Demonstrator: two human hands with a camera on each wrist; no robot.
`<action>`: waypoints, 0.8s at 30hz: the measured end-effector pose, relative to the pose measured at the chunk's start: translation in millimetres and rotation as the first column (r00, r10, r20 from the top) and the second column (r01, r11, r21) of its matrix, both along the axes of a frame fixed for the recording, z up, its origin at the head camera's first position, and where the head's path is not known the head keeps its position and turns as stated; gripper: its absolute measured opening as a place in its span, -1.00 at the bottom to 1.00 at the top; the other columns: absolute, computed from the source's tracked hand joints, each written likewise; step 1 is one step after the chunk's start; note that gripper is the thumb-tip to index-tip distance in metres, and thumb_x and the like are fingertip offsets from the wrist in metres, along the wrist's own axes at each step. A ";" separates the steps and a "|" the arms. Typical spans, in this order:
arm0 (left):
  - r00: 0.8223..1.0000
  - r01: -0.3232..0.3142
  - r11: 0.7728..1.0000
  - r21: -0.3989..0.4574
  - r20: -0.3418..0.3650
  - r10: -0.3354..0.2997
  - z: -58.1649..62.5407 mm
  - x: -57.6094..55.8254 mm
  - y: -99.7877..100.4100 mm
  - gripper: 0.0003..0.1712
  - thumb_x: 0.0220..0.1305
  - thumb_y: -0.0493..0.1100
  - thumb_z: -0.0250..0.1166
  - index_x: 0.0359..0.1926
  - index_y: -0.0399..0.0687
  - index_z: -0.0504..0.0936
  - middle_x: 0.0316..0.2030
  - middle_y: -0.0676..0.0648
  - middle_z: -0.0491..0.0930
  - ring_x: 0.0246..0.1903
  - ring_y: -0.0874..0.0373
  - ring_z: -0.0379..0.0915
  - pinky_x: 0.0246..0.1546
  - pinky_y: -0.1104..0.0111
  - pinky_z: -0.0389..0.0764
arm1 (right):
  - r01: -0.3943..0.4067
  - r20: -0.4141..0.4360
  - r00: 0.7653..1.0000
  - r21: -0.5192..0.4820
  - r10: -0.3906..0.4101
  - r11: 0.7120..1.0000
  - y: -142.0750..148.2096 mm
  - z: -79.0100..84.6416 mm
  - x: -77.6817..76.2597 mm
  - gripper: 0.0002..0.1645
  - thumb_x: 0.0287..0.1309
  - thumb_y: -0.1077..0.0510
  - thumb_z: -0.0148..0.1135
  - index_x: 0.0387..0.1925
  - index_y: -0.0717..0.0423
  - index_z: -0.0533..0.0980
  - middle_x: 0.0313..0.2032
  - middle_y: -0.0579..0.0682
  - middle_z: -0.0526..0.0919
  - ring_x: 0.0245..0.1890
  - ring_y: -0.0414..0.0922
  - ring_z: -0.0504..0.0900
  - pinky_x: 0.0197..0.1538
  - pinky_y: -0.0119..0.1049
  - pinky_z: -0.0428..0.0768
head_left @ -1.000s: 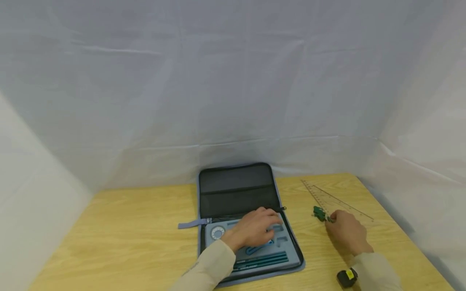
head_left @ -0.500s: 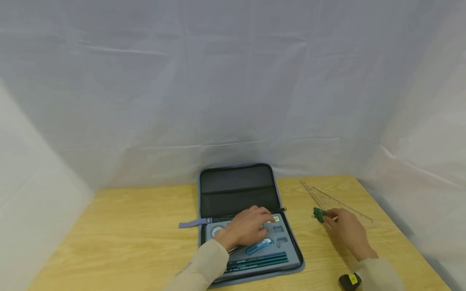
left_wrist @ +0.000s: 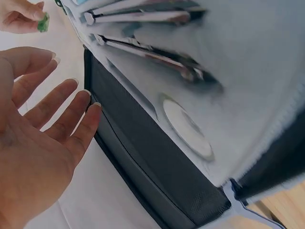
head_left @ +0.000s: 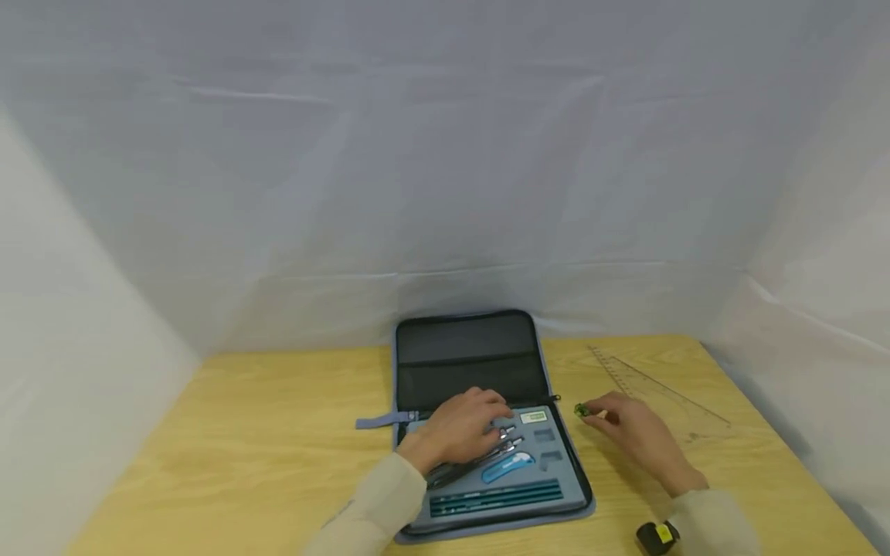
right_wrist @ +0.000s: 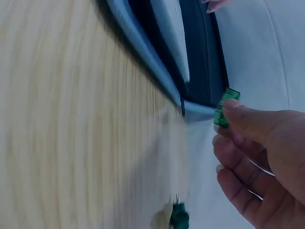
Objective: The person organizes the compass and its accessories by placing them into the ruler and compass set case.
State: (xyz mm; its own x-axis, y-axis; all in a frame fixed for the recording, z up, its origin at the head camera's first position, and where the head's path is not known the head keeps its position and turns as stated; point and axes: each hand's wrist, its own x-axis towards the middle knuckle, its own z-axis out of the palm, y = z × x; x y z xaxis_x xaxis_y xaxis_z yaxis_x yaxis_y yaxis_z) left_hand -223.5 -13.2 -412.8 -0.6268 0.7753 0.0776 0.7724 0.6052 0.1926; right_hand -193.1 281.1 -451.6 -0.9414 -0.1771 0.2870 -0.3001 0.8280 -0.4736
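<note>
My right hand pinches a small, green, see-through block between thumb and fingers, above the table just right of the zip case. Its exact kind cannot be told. In the right wrist view a darker green piece with thin metal tips lies on the table. My left hand hovers over the case tray with relaxed fingers, holding nothing. Around it the grey tray holds metal compasses, a blue utility knife, dark green pencils, a white eraser and a white disc.
Two bare recesses show at the tray's right side. A clear set square lies on the table at the back right. Next to the right sleeve is a black item with a yellow mark. White sheeting surrounds the table.
My right hand has lifted the green block and moved left toward the case. My left hand has drawn back slightly to the left, uncovering the eraser and compass ends.
</note>
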 end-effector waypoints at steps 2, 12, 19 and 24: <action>1.000 -0.008 1.000 -0.002 -0.003 0.008 0.6 0.1 -3.1 -0.63 0.34 -0.17 0.14 0.15 0.06 0.57 0.15 0.03 0.45 0.09 0.10 0.37 0.03 0.26 0.46 | -0.073 0.006 0.997 0.006 0.073 0.997 -3.6 0.6 -0.8 -0.77 0.13 0.13 0.33 -0.16 0.10 0.66 -0.28 -0.12 0.62 -0.45 -0.31 0.46 -0.41 -0.34 0.50; 0.999 -0.025 1.000 0.006 0.038 0.024 -7.5 0.0 -14.9 -0.65 0.36 -0.15 0.13 0.14 0.08 0.58 0.13 0.05 0.46 0.07 0.13 0.38 0.02 0.30 0.46 | -0.307 0.074 0.950 0.024 0.305 0.951 -28.1 5.0 -8.5 -0.77 0.14 0.18 0.32 -0.14 0.13 0.67 -0.30 -0.18 0.58 -0.42 -0.36 0.48 -0.41 -0.41 0.51; 0.998 -0.044 0.999 0.005 0.052 0.044 -9.7 1.0 -21.6 -0.64 0.35 -0.14 0.14 0.14 0.09 0.58 0.13 0.06 0.46 0.06 0.14 0.38 0.02 0.31 0.46 | -0.338 0.095 0.940 0.100 0.329 0.936 -38.6 4.0 -10.0 -0.76 0.14 0.18 0.31 -0.13 0.07 0.67 -0.30 -0.22 0.52 -0.44 -0.37 0.46 -0.44 -0.41 0.49; 0.997 -0.046 0.999 0.014 0.058 0.045 -7.7 1.7 -24.2 -0.65 0.35 -0.15 0.13 0.13 0.09 0.58 0.13 0.05 0.45 0.06 0.13 0.38 0.01 0.29 0.46 | -0.364 0.088 0.931 0.136 0.355 0.921 -41.2 4.2 -12.1 -0.76 0.13 0.20 0.31 -0.13 0.10 0.67 -0.32 -0.21 0.49 -0.46 -0.37 0.44 -0.45 -0.41 0.47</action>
State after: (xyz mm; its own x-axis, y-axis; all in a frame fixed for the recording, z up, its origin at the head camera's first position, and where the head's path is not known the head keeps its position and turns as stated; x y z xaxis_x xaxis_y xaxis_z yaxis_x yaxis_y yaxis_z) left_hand -221.9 -37.4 -420.5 -0.6655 0.7446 0.0520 0.7312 0.6364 0.2457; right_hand -205.2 239.9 -447.5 -0.8209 -0.5431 0.1768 -0.5658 0.7312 -0.3811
